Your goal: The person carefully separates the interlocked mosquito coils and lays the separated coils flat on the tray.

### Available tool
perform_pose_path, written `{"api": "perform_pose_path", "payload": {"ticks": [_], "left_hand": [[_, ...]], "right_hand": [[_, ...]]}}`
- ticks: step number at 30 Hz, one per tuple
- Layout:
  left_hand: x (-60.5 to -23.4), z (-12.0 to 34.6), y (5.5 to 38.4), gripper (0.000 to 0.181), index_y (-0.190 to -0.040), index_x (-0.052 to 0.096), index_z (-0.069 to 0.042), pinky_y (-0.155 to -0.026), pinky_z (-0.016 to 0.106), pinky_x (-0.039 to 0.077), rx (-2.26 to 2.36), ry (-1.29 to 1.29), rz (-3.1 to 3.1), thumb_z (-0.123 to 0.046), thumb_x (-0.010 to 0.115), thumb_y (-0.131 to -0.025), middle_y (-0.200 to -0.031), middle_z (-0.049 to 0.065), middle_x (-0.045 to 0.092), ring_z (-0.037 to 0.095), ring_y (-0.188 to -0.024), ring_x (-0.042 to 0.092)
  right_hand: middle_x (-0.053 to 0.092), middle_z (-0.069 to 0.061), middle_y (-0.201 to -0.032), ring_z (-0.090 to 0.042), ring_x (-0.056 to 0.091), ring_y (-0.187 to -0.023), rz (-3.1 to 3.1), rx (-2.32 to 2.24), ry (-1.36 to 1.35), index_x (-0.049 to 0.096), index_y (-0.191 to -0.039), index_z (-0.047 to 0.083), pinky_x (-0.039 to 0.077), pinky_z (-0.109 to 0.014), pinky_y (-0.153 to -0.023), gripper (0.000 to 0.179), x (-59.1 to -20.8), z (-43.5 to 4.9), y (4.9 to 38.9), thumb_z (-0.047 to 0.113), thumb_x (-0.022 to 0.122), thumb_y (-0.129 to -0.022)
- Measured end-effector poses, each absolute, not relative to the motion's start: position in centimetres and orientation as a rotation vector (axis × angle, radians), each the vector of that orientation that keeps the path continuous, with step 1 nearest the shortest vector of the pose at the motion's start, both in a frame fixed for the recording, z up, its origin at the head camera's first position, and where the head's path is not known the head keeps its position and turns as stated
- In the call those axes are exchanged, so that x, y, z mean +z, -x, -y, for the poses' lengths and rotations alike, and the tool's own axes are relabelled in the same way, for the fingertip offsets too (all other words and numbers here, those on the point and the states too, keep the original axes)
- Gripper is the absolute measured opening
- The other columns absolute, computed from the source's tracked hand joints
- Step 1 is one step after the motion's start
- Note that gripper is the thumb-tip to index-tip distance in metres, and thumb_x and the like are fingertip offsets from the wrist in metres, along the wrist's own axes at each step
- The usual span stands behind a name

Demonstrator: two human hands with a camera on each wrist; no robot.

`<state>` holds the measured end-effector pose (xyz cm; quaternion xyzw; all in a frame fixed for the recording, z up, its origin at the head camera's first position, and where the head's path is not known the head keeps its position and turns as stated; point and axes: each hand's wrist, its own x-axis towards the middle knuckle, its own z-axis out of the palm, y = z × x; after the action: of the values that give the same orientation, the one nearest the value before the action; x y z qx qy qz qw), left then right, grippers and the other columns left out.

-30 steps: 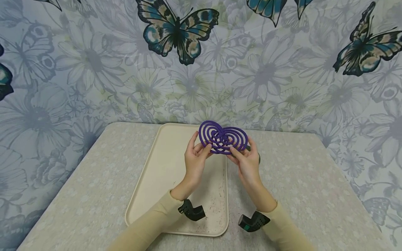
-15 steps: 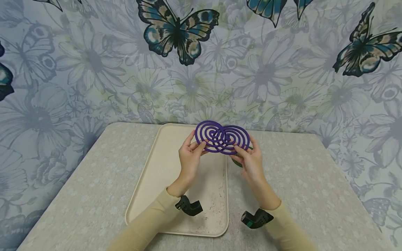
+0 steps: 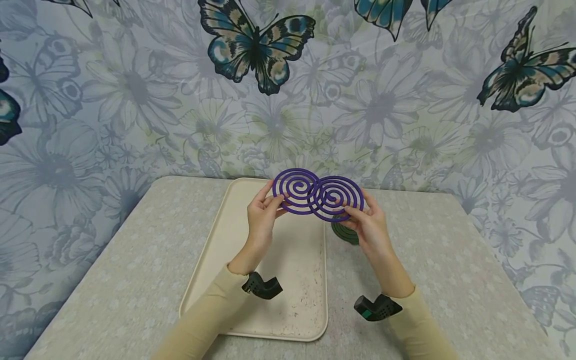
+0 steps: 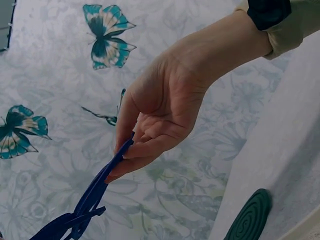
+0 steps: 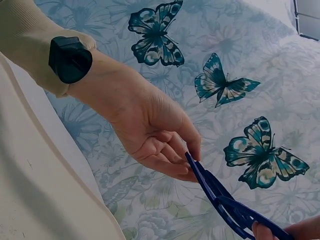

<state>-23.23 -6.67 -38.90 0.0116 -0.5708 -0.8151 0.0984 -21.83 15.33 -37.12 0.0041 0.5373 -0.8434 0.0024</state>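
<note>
In the head view two purple spiral mosquito coils are held up above the table, side by side and overlapping in the middle. My left hand (image 3: 261,222) pinches the outer edge of the left coil (image 3: 298,188), thumb in front and fingers behind. Opposite it, my right hand (image 3: 371,227) pinches the right coil (image 3: 334,196) near its lower right edge. Both wrist views catch the coils nearly edge-on, with their rings crossing and apart in places. A green mosquito coil (image 3: 345,233) lies on the table below, partly hidden by the right hand and purple coil.
A cream tray (image 3: 238,250) with dark specks on its right side lies under the left arm. The green coil sits just off its right edge. A pale patterned cloth covers the table (image 3: 450,260), and a butterfly-print backdrop (image 3: 373,100) stands behind.
My hands have moved apart, the left to the left and the right to the right. The two purple coils have slid outward and overlap less. More of the green coil shows.
</note>
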Motion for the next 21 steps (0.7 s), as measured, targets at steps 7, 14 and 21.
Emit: {"api": "perform_pose_path", "payload": {"ticks": [7, 14, 21], "left_hand": [[-39.5, 5.7, 22.9, 0.065, -0.145, 0.039, -0.017, -0.067, 0.023, 0.059, -2.385, -0.016, 1.721, -0.007, 0.068, -0.087, -0.105, 0.016, 0.072, 0.007, -0.071, 0.070], [-39.6, 5.2, 22.6, 0.066, -0.144, 0.041, -0.016, -0.066, 0.023, 0.059, -2.367, -0.022, 1.642, -0.005, 0.069, -0.085, -0.111, 0.022, 0.069, 0.007, -0.069, 0.070], [-39.6, 5.5, 22.9, 0.064, -0.143, 0.042, -0.014, -0.066, 0.022, 0.059, -2.389, -0.027, 1.612, -0.008, 0.069, -0.086, -0.099, 0.009, 0.074, 0.007, -0.070, 0.070]], "right_hand": [[0.069, 0.004, -0.092, -0.006, 0.069, -0.072, -1.708, -2.644, -0.078, 0.025, -0.150, 0.010, 0.058, -0.020, -0.063, 0.066, -37.2, -15.2, 21.8, -0.010, 0.049, -0.092], [0.070, 0.004, -0.092, -0.008, 0.070, -0.073, -1.809, -2.644, -0.018, 0.022, -0.150, 0.013, 0.058, -0.020, -0.065, 0.069, -38.0, -14.5, 21.5, -0.008, 0.052, -0.092], [0.071, 0.004, -0.092, -0.009, 0.071, -0.074, -1.773, -2.656, -0.058, 0.022, -0.150, 0.013, 0.058, -0.021, -0.064, 0.072, -38.1, -14.6, 21.7, -0.012, 0.053, -0.090]]}}
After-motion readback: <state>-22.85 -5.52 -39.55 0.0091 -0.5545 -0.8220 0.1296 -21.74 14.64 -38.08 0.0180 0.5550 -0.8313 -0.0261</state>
